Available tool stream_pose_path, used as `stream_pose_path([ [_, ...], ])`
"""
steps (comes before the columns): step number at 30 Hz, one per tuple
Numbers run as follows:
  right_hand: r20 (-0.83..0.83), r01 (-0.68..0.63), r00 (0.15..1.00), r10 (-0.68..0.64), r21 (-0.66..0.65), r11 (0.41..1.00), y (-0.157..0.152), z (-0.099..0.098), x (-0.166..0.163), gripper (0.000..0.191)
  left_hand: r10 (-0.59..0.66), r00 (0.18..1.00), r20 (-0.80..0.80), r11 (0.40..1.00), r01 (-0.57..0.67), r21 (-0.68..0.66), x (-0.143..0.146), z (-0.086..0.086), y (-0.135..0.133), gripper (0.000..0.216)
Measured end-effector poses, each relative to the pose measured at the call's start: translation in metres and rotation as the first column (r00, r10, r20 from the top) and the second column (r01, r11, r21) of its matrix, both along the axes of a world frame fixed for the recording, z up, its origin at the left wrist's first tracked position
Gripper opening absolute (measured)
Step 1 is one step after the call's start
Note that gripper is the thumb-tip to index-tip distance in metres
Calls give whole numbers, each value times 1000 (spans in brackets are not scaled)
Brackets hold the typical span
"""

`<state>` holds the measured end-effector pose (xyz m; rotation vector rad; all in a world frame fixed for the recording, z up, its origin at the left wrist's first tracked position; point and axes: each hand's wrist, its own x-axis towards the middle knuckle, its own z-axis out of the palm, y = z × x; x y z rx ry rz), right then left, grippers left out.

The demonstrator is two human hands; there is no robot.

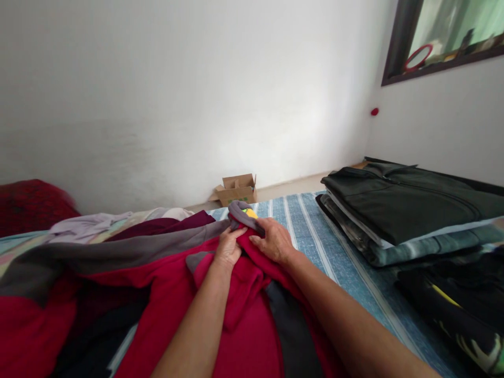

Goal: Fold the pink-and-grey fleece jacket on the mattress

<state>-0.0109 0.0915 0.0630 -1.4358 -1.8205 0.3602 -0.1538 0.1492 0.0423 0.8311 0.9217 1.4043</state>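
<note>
Left hand and right hand on red fleece top, fingers gripping folds. Gray collar just ahead of fingers, right hand nearer. Long axis ran back toward person, across striped blue bedsheet.

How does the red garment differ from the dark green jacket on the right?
The red garment lies rumpled, while the dark green jacket is folded flat atop a stack. The red one has grey panels; the green looks plain. Both lie on the blue striped bedspread.
</note>
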Motion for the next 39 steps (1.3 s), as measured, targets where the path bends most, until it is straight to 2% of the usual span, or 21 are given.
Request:
stream_pose_path([
  [3, -45, 94, 994, -95, -23, 995, 6, 3, -3, 24, 7, 1000, -8, 999, -7, 51, 4, 2, -2, 34],
  [8, -121, 203, 971, -207, -51, 978, 22, -6, 3, 25, -16, 1000, -21, 994, 18, 107, 11, 6, -7, 43],
  [12, -148, 206, 966, -213, -60, 977, 32, -11, 10, 26, 2, 1000, -29, 993, 1, 119, 15, 10, -10, 42],
  [17, -136, 167, 975, -173, -53, 984, 34, -4, 13, 40, -15, 1000, -14, 991, 17, 133, 18, 13, -10, 39],
  [19, -74, 162, 984, -164, -35, 986, 32, 1, 11, 35, -18, 1000, -17, 991, 21, 132, 19, 14, -10, 37],
  [21, 89, 199, 976, -199, 6, 980, 28, 6, 10, 24, -12, 1000, -25, 991, 15, 132, 22, 16, -11, 36],
  [24, 355, 279, 890, -286, 71, 958, 24, 11, 9, 23, 14, 999, -48, 990, -7, 141, 27, 19, -13, 32],
  [27, 452, 308, 835, -315, 91, 947, 23, 12, 12, 24, 40, 995, -88, 990, -28, 138, 31, 21, -13, 31],
  [34, 502, 207, 826, -255, 151, 967, 20, 7, 19, 23, 105, 971, -217, 986, -73, 149, 35, 23, -11, 24],
  [36, 467, 213, 846, -258, 150, 966, 18, 5, 20, 22, 127, 959, -254, 983, -87, 164, 37, 24, -10, 23],
  [39, 327, 226, 912, -249, 107, 968, 16, 2, 23, 20, 170, 929, -328, 975, -111, 192, 43, 25, -7, 22],
])
